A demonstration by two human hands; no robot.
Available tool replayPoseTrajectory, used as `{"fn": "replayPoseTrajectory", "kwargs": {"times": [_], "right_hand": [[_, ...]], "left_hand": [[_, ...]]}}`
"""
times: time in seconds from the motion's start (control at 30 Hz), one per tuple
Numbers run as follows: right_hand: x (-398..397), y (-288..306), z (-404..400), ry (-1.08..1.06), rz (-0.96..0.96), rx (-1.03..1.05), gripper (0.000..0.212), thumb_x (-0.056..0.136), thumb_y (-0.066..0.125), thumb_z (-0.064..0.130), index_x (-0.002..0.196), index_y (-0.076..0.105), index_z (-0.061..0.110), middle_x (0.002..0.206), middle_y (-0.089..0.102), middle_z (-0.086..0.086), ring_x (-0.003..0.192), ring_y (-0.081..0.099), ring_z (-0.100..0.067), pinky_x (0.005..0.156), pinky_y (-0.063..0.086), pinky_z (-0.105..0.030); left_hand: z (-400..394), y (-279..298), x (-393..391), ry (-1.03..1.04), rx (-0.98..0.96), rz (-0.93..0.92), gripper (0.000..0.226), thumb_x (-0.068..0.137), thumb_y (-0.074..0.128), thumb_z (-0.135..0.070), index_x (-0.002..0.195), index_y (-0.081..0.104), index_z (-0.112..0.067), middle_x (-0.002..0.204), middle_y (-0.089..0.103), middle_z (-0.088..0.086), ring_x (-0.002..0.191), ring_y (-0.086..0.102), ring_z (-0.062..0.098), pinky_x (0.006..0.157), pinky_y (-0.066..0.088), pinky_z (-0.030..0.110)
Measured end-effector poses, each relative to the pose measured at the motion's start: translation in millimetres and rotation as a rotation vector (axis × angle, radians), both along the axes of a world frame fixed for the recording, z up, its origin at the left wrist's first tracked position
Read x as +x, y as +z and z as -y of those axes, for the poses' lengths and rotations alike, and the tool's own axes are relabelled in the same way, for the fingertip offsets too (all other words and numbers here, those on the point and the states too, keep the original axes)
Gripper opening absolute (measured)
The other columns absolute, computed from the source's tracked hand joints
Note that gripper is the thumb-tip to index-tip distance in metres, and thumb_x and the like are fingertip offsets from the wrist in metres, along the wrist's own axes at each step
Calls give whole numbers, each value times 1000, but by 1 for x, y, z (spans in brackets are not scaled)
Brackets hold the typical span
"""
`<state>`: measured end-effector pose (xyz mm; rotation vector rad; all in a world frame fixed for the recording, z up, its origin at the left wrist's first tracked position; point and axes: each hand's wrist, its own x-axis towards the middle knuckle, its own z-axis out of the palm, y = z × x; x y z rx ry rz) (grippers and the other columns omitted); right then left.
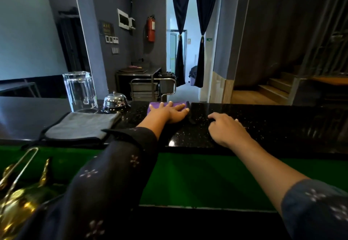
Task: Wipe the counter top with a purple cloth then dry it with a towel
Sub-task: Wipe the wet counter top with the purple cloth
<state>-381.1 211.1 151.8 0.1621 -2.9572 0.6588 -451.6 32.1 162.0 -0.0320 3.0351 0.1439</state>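
Clear glass pitcher (80,91): upright at far left of black speckled surface (263,127); contents not discernible. Chrome call bell (115,102): just beside pitcher, on its right. Grey towel (81,127): folded flat, black-edged, near front edge, in front of pitcher and bell, untouched. Purple cloth (167,106): folded into a narrow strip at far edge of surface, long axis running left to right along that edge. Left hand (169,112): flat on cloth, fingers straight and spread, pressing down, pointing away. Right hand (227,128): resting on bare surface to the right of cloth, apart from it, fingers loosely curled, holding nothing. Brass object (17,198): lower left, on green ledge (197,179).
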Motion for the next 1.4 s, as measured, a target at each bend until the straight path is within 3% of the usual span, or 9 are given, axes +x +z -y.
{"fn": "replayPoseTrajectory", "kwargs": {"times": [0.43, 0.87, 1.07, 1.17, 1.3, 1.4], "right_hand": [[8, 2, -1, 22, 7, 25, 50, 95, 36, 19, 145, 39, 16, 148, 39, -13, 138, 33, -30, 119, 9, -49], [0, -3, -4, 35, -22, 40, 48, 96, 37, 22, 144, 37, 16, 150, 36, -12, 142, 27, -29, 119, 7, -48], [2, -2, -4, 27, -34, 1, 46, 96, 37, 17, 142, 41, 15, 146, 42, -12, 138, 33, -29, 119, 9, -47], [1, 1, -2, 6, -67, -72, 40, 98, 33, 18, 136, 47, 14, 138, 50, -13, 132, 41, -29, 117, 15, -48], [3, 5, -1, 2, -137, -275, 49, 102, 23, 43, 124, 57, 15, 128, 57, -14, 122, 50, -33, 109, 32, -50], [5, 5, 0, 86, -271, -234, 41, 102, 30, 36, 120, 60, 16, 129, 58, -11, 125, 48, -31, 111, 29, -49]], "left_hand": [[-1, -20, 131, -44, -16, -94, 55, 88, 9, -70, 141, 3, -58, 160, -2, -5, 147, -4, 27, 110, -10, 61], [-8, -9, 69, 128, 25, -53, 59, 88, 12, -70, 144, 6, -53, 160, -3, -1, 146, -6, 32, 108, -10, 66], [-14, -1, 46, 157, 39, -25, 60, 90, 14, -67, 147, 7, -48, 160, -3, 3, 145, -6, 36, 107, -10, 67], [-19, -2, 54, 122, 44, -44, 60, 92, 14, -64, 148, 8, -44, 160, -2, 6, 145, -6, 37, 108, -9, 67], [-38, -5, 83, -16, 45, -37, 58, 94, 14, -61, 149, 7, -42, 160, -2, 6, 145, -6, 37, 108, -9, 65], [-39, -9, 95, -97, 161, -54, 60, 96, 23, -54, 150, 11, -32, 160, 8, 6, 146, 4, 32, 112, -3, 60]]}}
